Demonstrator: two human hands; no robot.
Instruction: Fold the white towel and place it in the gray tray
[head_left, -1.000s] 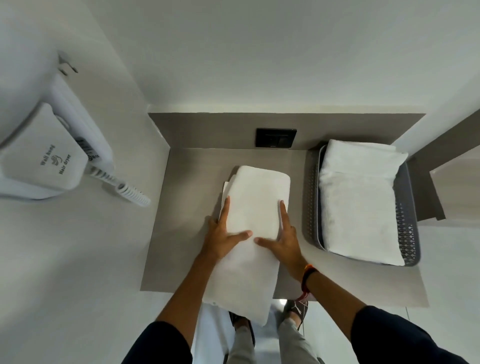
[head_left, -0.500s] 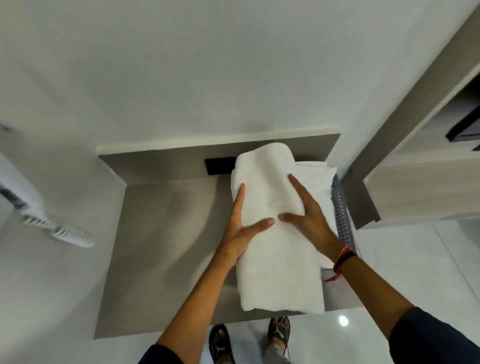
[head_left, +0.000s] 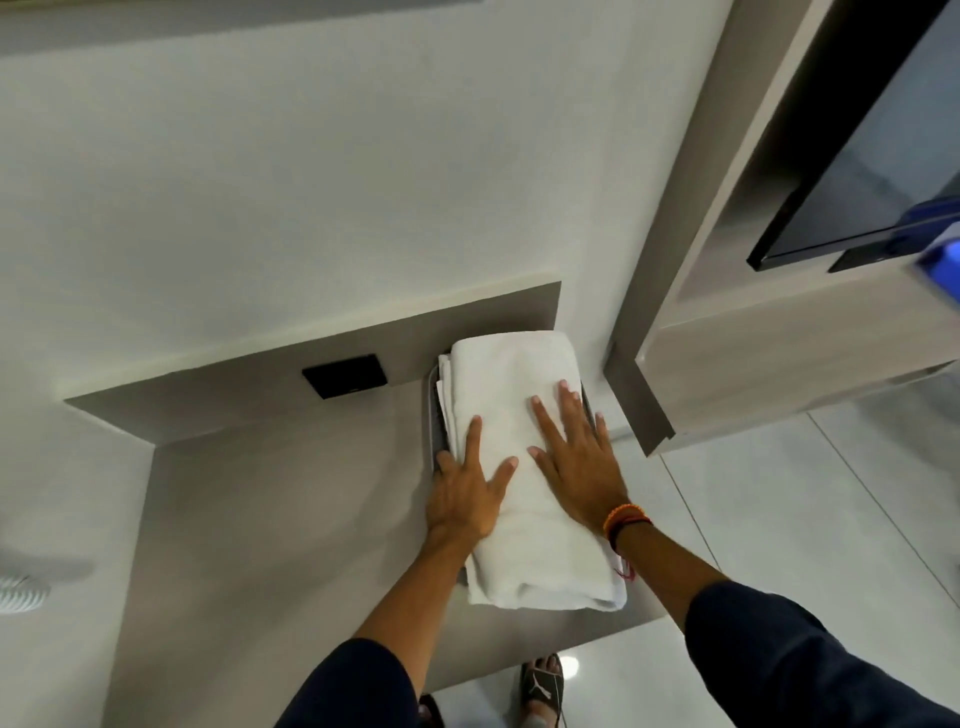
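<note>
The folded white towel (head_left: 514, 384) lies lengthwise in the gray tray (head_left: 434, 415), on top of another white towel whose layers show at its left edge. Only thin strips of the tray's rim show on either side. My left hand (head_left: 465, 491) clasps the towel's left edge, thumb and forefinger on top and the other fingers down its side by the rim. My right hand (head_left: 574, 467) lies flat on the towel with fingers spread, the little finger over the tray's right rim.
The tray sits at the right end of a gray counter (head_left: 270, 519) against a low backsplash with a black socket plate (head_left: 345, 375). A cabinet corner (head_left: 636, 405) stands close on the right, with a dark screen (head_left: 857, 156) above. The counter's front edge is just below the towel.
Both hands carried the folded towel from the counter's middle to the right and set it down in the tray. The view swung right with it, and the wall dryer left the frame.
</note>
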